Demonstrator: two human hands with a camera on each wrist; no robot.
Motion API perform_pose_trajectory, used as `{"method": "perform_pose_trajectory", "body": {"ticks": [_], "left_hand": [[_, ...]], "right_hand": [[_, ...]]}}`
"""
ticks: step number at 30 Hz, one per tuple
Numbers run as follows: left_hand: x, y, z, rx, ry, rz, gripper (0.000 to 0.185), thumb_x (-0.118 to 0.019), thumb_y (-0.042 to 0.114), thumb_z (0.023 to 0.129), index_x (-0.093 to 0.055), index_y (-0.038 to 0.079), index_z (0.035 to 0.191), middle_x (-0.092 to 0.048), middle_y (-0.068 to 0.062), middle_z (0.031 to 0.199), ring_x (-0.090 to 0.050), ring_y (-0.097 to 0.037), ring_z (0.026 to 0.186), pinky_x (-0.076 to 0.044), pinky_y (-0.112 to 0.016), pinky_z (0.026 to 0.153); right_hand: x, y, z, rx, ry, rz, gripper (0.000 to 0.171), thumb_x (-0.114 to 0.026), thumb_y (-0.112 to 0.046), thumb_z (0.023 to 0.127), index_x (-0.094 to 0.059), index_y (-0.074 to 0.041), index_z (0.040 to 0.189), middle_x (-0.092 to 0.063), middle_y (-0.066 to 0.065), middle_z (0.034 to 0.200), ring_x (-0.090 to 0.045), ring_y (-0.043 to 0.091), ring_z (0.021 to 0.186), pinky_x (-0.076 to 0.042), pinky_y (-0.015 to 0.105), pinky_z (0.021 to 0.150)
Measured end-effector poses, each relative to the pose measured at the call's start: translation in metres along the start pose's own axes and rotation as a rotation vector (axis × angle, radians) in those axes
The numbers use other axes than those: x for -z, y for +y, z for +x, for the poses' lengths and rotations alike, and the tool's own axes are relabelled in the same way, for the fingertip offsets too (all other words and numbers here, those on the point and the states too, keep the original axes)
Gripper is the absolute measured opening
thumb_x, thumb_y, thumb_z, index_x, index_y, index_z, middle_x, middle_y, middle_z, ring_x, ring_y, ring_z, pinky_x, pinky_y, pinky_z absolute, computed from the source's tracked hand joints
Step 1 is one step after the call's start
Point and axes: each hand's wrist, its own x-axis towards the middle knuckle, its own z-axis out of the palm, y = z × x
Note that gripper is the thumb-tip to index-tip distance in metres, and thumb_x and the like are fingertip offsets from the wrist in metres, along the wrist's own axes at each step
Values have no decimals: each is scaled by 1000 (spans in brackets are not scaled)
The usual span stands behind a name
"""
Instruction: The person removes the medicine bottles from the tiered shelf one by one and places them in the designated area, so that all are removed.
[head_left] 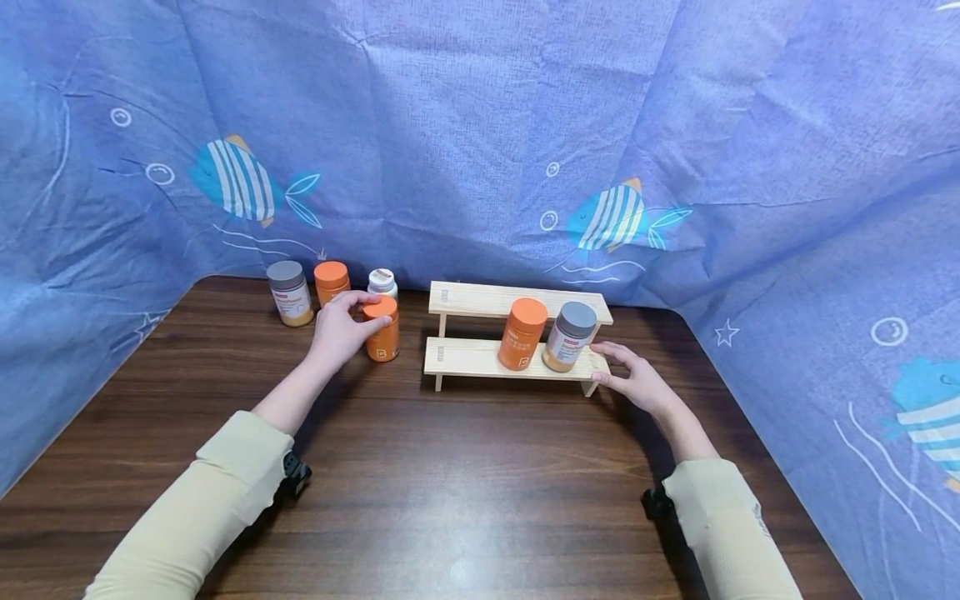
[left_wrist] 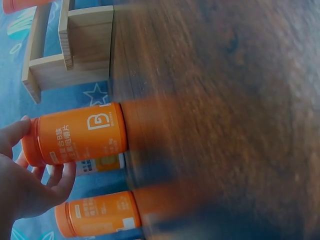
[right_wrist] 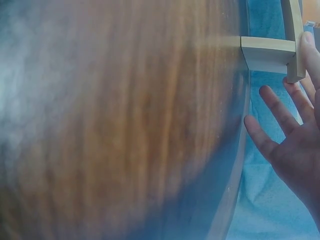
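An orange bottle (head_left: 384, 340), its lid clamped between the left hand's (head_left: 341, 331) thumb and fingers, is near the surface's (head_left: 450, 467) far edge, toward its far left corner, while the right hand (head_left: 637, 382), fingers spread apart, touches the lower shelf's (head_left: 467, 357) right end.

Blue cloth (head_left: 480, 125) hung wrinkled behind and beside the table (head_left: 465, 450), printed with striped fish (head_left: 240, 179) (bubbles (head_left: 160, 174) and stars (head_left: 727, 333) too). Table was dark brown, grained; pale glare (head_left: 457, 533) lay toward the near side.
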Motion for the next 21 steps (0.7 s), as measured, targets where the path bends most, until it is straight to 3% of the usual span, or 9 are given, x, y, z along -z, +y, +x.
{"method": "perform_pose_trajectory", "body": {"ticks": [8,21], "left_hand": [[0,1,-1,-5,8,8,38,-78,18,78,-65,1,110,-61,-17,115,-54,-29,101,-43,-41,87],[5,2,0,16,-12,-17,41,-76,20,80,-62,3,115,-59,-15,116,-52,-29,105,-44,-42,90]], "right_hand": [[-1,22,7,23,13,-18,57,-69,-26,87,-48,-9,137,-30,25,148,-35,43,131,-27,61,104],[0,12,4,7,2,-16,56,-67,-21,88,-46,-5,138,-28,28,148,-35,44,130,-27,62,104]]}}
